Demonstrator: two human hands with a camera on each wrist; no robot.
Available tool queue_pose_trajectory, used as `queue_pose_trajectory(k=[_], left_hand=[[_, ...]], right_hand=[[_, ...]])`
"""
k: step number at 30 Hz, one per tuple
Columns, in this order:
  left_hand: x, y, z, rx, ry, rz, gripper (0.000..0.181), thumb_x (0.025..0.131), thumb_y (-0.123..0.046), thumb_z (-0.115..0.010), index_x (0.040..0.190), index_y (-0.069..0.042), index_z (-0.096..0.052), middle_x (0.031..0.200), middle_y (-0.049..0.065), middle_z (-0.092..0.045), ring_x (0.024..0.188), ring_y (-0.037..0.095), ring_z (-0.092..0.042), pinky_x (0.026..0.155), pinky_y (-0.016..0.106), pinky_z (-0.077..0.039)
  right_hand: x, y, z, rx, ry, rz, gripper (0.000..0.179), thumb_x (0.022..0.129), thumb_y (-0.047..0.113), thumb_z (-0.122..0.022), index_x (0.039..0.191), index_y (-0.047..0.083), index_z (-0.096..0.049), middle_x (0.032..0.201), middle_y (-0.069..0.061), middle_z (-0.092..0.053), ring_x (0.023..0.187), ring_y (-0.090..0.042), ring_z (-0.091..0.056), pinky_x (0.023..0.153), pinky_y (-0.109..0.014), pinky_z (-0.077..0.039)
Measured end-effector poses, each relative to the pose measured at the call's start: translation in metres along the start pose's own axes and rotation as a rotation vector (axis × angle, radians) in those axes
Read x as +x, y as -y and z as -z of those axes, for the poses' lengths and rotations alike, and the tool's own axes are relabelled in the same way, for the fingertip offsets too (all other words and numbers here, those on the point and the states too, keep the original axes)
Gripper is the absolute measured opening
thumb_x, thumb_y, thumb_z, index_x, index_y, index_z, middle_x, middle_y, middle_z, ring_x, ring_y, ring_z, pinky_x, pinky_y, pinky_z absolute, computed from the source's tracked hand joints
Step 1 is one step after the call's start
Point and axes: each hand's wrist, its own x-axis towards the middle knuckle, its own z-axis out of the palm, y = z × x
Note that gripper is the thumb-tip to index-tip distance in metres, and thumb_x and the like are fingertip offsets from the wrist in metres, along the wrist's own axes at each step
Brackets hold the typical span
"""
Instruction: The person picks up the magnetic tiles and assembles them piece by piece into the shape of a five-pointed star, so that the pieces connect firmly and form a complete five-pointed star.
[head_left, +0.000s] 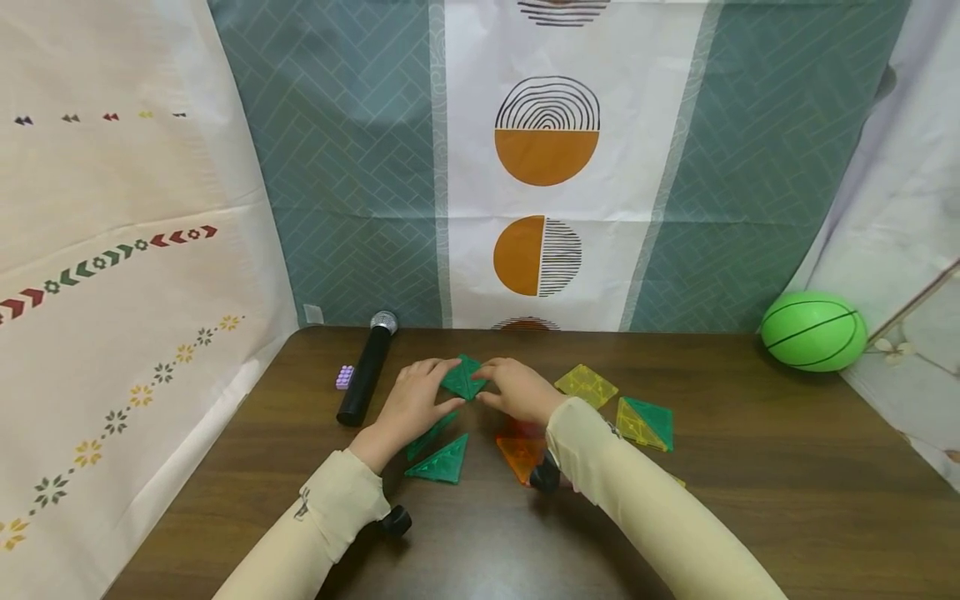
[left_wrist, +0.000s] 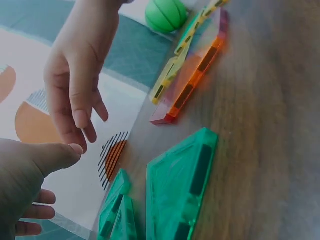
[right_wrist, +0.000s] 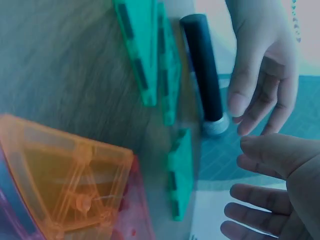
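Two green triangular tiles (head_left: pixel 463 377) lie side by side as a diamond on the table, between the fingertips of both hands in the head view. My left hand (head_left: pixel 415 402) is to their left and my right hand (head_left: pixel 520 390) to their right. Both wrist views show the hands raised above the tabletop, fingers loosely bent, nothing held. Nearer to me, by the left wrist, lie two more green triangles (head_left: pixel 442 462). An orange tile (head_left: pixel 519 456) and a red tile (head_left: pixel 525 427) lie below the right hand, partly covered by its sleeve.
A black microphone (head_left: pixel 366 379) and a small purple block (head_left: pixel 344 377) lie at the left. Right of the right hand are a yellow tile (head_left: pixel 587 383) and a square of yellow and green triangles (head_left: pixel 654 421). A green ball (head_left: pixel 813 331) rests at the far right corner.
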Motion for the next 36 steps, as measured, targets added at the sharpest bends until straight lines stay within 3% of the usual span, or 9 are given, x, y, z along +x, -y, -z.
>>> queue_pose_trajectory(k=[8, 19, 25, 36], left_hand=[[-0.019, 0.000, 0.008, -0.001, -0.006, -0.045, 0.061, 0.081, -0.026, -0.077, 0.135, -0.010, -0.053, 0.128, 0.014, -0.060, 0.120, 0.035, -0.054, 0.104, 0.053, -0.041], [-0.041, 0.008, 0.012, -0.045, 0.046, -0.033, 0.059, 0.080, -0.026, -0.078, 0.133, -0.012, -0.055, 0.130, 0.011, -0.059, 0.121, 0.034, -0.054, 0.102, 0.053, -0.043], [-0.051, 0.015, 0.011, -0.040, 0.072, -0.033, 0.057, 0.081, -0.028, -0.077, 0.132, -0.013, -0.056, 0.131, 0.011, -0.059, 0.122, 0.034, -0.054, 0.102, 0.053, -0.043], [-0.064, 0.026, 0.008, -0.029, 0.063, -0.028, 0.057, 0.080, -0.027, -0.078, 0.131, -0.013, -0.058, 0.130, 0.010, -0.060, 0.122, 0.034, -0.054, 0.102, 0.055, -0.042]], right_hand=[[-0.023, 0.019, 0.002, 0.033, -0.062, 0.022, 0.038, 0.094, 0.027, -0.062, 0.128, 0.009, -0.062, 0.131, -0.009, -0.060, 0.124, -0.026, -0.056, 0.105, -0.041, -0.045], [-0.048, 0.038, -0.019, 0.047, -0.133, 0.028, 0.039, 0.092, 0.030, -0.065, 0.125, 0.010, -0.063, 0.124, -0.007, -0.064, 0.115, -0.024, -0.061, 0.099, -0.039, -0.050], [-0.052, 0.043, -0.033, 0.015, -0.133, 0.020, 0.039, 0.091, 0.034, -0.065, 0.123, 0.011, -0.064, 0.118, -0.004, -0.066, 0.108, -0.019, -0.064, 0.091, -0.034, -0.054], [-0.048, 0.047, -0.045, -0.049, -0.099, 0.041, 0.045, 0.086, 0.041, -0.069, 0.119, 0.010, -0.066, 0.115, -0.003, -0.067, 0.107, -0.018, -0.063, 0.092, -0.031, -0.054]])
